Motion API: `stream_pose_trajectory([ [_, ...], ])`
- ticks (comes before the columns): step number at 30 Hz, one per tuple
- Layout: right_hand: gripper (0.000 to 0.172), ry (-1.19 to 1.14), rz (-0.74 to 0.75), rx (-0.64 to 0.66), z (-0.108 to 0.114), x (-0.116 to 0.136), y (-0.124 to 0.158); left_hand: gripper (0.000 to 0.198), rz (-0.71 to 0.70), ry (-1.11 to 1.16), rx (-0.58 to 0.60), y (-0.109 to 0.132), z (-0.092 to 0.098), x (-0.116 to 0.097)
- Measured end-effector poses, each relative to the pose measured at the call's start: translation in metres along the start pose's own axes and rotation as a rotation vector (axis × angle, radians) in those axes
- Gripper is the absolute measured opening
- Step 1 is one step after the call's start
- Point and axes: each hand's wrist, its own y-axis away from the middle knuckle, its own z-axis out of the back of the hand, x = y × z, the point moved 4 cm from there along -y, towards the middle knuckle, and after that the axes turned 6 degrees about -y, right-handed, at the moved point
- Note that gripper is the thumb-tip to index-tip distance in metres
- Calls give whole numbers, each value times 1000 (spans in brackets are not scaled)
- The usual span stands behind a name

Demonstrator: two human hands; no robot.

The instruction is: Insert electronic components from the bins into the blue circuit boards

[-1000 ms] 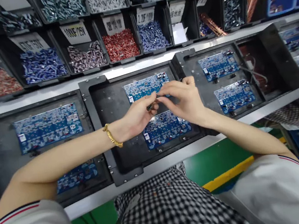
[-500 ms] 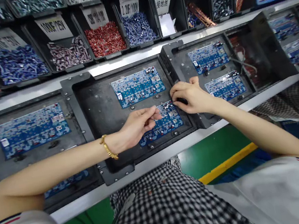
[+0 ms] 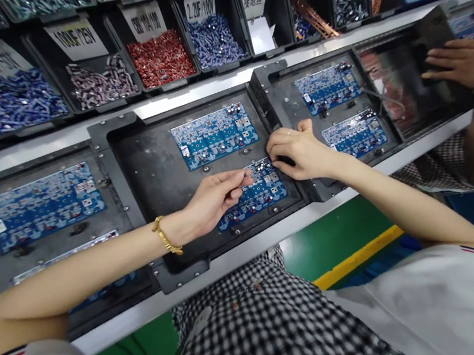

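In the head view, the lower board (image 3: 266, 189) is lying near the middle of the frame, a little right of centre, and the upper board (image 3: 215, 136) is sitting just above it in the same black tray (image 3: 140, 176). My right hand (image 3: 300, 153) is leaning in from the right, its fingers (image 3: 275, 139) bending down to the lower board's upper right corner, beside some small black parts (image 3: 264, 165). The thumb is curving toward the fingertips, but the tips are facing away, so I cannot tell whether they are pinching a part or only touching the board. My left hand (image 3: 211, 201) is hovering over the lower board's left side, thumb and forefinger meeting at the tips; anything they are gripping is too small to make out.

I am probably seating a small part at that corner, the right fingers doing the placing. The next move, I think, is calling for a light, straight push, without nudging the neighbouring parts.

Bins (image 3: 281, 23) of parts are standing along the top of the frame, and a co-worker's hand (image 3: 462, 64) is showing at the far right.
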Motion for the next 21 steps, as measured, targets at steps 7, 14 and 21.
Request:
stream_pose_trajectory([
  [7, 21, 71, -61, -38, 10, 20, 2, 28, 18, 21, 29, -1, -2, 5],
  [14, 15, -240, -14, -181, 39, 54, -24, 31, 10, 101, 78, 4, -11, -11],
  [21, 18, -57, -160, -240, 50, -53, -70, 21, 87, -144, -307, 81, 60, -28],
])
